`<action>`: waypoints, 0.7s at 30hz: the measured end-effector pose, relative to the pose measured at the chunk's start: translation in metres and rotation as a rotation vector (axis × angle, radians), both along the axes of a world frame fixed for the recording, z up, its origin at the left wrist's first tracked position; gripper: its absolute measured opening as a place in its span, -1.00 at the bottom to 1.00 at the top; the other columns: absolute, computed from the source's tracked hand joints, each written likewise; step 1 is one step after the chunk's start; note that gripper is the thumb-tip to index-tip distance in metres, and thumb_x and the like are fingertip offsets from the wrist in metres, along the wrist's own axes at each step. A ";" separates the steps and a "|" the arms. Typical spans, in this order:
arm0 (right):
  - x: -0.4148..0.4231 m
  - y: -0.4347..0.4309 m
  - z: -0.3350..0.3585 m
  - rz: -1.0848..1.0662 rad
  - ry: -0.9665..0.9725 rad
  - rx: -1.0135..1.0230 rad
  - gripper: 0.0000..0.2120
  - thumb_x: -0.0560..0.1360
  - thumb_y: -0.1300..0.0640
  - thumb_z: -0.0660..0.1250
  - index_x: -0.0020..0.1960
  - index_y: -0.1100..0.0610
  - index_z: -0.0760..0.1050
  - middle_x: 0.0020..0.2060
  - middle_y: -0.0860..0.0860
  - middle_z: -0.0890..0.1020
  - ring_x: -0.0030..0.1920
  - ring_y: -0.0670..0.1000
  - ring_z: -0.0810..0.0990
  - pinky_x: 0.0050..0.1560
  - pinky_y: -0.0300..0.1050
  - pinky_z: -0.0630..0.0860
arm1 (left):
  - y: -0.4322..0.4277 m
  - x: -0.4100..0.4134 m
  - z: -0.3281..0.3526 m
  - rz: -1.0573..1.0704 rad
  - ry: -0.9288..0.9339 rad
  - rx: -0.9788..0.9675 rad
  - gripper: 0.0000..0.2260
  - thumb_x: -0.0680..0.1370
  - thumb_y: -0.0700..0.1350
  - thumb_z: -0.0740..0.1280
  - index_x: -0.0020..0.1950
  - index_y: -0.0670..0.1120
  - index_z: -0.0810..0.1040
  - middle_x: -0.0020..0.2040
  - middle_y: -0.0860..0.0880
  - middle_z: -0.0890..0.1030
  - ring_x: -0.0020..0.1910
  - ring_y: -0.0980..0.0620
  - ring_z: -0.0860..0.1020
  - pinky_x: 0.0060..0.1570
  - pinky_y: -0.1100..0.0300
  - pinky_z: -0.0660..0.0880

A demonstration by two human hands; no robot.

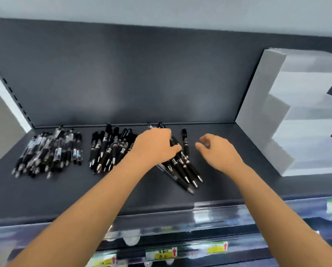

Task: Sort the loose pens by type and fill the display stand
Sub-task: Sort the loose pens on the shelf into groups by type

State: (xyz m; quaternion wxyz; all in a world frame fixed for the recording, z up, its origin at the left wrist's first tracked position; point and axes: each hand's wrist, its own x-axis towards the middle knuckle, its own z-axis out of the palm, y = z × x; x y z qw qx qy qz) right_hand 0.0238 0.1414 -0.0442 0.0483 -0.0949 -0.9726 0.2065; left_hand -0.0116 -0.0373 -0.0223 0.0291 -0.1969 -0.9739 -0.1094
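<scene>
starting at the left of the shelf [161,197], a pile of clear-barrelled pens [47,151] lies fanned out with tips toward the person. just to its right, apart from it, sits a pile of solid black pens [111,149] laid the same way. next comes the left hand [153,146], reaching in past the right edge of that black pile. its grip is closed on a small bunch of black pens [182,168], fingers curled over the upper ends and thumb across the near side. the bunch rests on the shelf, its long axis slanting from back left to front right, silver tips pointing out toward the person. a single black pen [184,143] lies nearly front to back in the gap between the two hands, near both the left thumb and the right fingertips. the right hand [217,151] hovers above the shelf with a loose, half-open grip, holding nothing. with the left hand full, the free right hand looks the better placed to take that pen — closing across the barrel from its right side. well to the right, the white stepped display stand [261,116] stands against the back panel, and no pens show in its tiers. yellow price labels [161,254] run along a lower shelf edge.
</scene>
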 end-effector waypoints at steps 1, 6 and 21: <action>-0.007 0.004 0.000 0.011 -0.008 -0.037 -0.63 0.59 -0.11 0.19 0.25 0.12 0.47 0.14 0.04 0.59 0.15 0.10 0.53 0.05 -0.09 0.40 | 0.006 0.002 -0.001 0.041 -0.046 0.012 -0.64 0.51 0.19 0.30 0.14 -0.05 0.50 0.02 -0.02 0.60 0.10 -0.09 0.54 0.00 0.09 0.47; -0.042 -0.003 0.001 0.065 -0.089 -0.121 -0.63 0.54 -0.19 0.23 -0.13 0.13 0.46 -0.22 0.03 0.57 -0.16 0.12 0.55 -0.27 -0.13 0.38 | 0.021 0.009 -0.008 0.183 -0.169 0.085 -0.61 0.48 0.16 0.38 0.20 -0.03 0.47 0.01 -0.01 0.59 0.10 -0.07 0.55 -0.04 0.15 0.45; -0.033 0.000 0.013 0.093 -0.347 -0.188 -0.66 0.44 -0.11 0.37 -0.24 0.15 0.40 -0.31 0.02 0.60 -0.47 0.04 0.61 -0.33 -0.18 0.59 | 0.029 -0.015 -0.017 0.325 -0.352 0.442 -0.88 0.47 -0.12 0.39 -0.21 -0.16 0.60 -0.45 -0.08 0.39 -0.53 0.07 0.28 -0.50 0.25 0.24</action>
